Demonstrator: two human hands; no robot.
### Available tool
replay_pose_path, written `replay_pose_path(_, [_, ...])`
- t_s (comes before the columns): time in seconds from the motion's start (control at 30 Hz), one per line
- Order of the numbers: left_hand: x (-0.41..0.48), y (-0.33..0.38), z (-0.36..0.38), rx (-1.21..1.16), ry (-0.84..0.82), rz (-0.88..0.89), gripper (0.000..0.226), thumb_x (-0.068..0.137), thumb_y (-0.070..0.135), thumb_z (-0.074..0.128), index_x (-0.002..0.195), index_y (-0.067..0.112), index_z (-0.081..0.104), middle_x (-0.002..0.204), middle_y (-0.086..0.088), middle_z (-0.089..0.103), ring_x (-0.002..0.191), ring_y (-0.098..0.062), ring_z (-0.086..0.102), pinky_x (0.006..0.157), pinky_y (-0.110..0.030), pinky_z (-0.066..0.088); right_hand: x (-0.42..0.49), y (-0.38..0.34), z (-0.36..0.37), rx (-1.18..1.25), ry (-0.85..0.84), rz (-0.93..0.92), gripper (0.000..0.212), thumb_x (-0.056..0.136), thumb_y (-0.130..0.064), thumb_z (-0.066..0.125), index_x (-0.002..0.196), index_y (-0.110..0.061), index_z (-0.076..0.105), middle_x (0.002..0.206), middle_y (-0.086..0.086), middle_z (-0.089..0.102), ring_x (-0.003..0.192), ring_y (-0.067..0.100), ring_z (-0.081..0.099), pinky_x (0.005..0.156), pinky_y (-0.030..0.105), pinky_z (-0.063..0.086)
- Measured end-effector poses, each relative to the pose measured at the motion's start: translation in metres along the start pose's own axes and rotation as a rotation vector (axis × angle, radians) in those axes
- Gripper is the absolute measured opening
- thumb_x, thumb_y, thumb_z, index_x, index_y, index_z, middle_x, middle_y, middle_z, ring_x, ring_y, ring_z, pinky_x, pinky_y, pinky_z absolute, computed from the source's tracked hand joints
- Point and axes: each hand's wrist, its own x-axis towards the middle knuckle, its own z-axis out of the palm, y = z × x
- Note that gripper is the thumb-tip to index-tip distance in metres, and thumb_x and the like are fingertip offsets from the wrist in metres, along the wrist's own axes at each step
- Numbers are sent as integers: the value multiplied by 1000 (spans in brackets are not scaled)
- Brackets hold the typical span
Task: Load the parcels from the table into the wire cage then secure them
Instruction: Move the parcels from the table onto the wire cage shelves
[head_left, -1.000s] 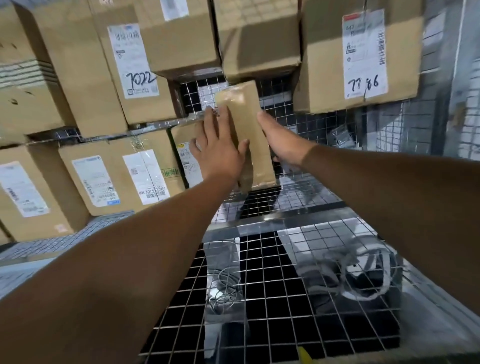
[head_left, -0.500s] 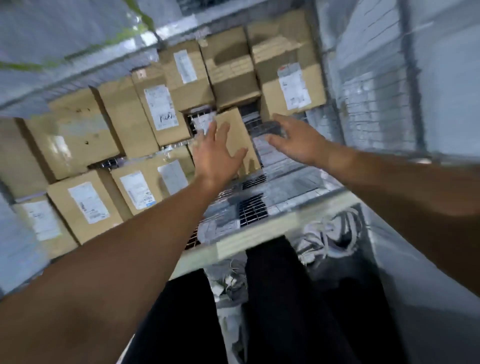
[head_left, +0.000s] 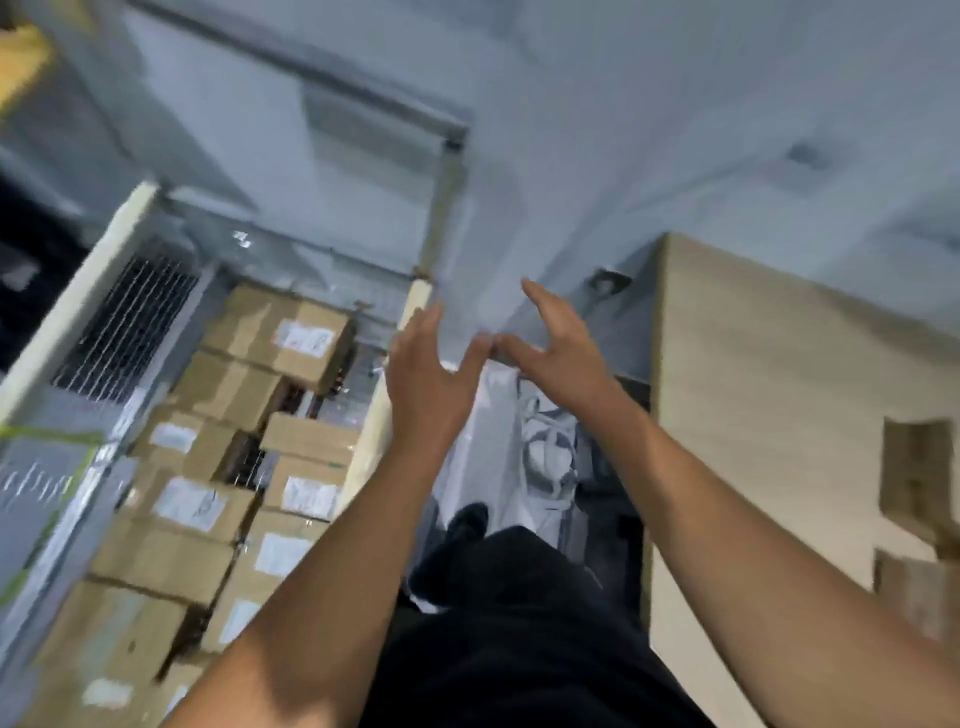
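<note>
Left hand (head_left: 426, 384), right hand (head_left: 558, 353) both empty, fingers spread wide, thumbs almost touching, raised between cage (head_left: 124, 322) and worktop (head_left: 779, 374). Parcels (head_left: 218, 499) stacked in cage. Hands probably free for next pickup.

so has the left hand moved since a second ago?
Yes. The left hand pulled back out of the wire cage, away from the stacked parcels, empty.

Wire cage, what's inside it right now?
Stacked brown cardboard parcels with white labels sit in the wire cage. Whatever lies beneath or behind them is covered, and the labels are too blurred to read.
</note>
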Motion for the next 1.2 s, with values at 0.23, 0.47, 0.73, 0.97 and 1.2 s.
replay_pose_path(0.23, [-56, 108, 143, 183, -447, 351, 67, 99, 46, 64, 156, 16, 43, 161, -7, 41, 152, -24, 30, 124, -47, 25, -121, 137, -126, 176, 445, 329, 75, 96, -43, 68, 160, -25, 34, 164, 4, 36, 152, 22, 30, 124, 39, 27])
replay_pose_path(0.47, [-134, 166, 290, 260, -822, 468, 67, 98, 54, 61, 155, 25, 42, 161, -3, 37, 149, -21, 34, 123, -41, 29, -238, 251, -204, 344, 854, 651, 72, 97, -45, 66, 159, -23, 36, 161, 3, 39, 149, 20, 36, 122, 36, 29])
replay_pose_path(0.73, [-175, 205, 424, 350, -1046, 486, 66, 98, 64, 54, 154, 36, 36, 163, 2, 33, 146, -25, 41, 102, -31, 32, -279, 328, -249, 411, 1013, 850, 70, 98, -44, 64, 159, -25, 36, 161, 2, 39, 146, 15, 38, 105, 21, 28])
replay_pose_path(0.97, [-184, 225, 586, 364, -1112, 441, 74, 96, 64, 52, 160, 40, 22, 167, -13, 22, 146, -37, 39, 119, -48, 34, -264, 388, -285, 318, 996, 1005, 64, 99, -42, 62, 156, -23, 41, 158, -1, 43, 145, 17, 39, 112, 26, 31])
replay_pose_path(1.2, [-165, 183, 673, 533, -1228, 662, 72, 93, 67, 53, 154, 58, 17, 171, -14, -9, 158, -38, 0, 127, -54, 20, -209, 473, -316, 185, 906, 1132, 66, 97, -45, 60, 155, -20, 41, 150, 9, 48, 140, 28, 42, 109, 35, 34])
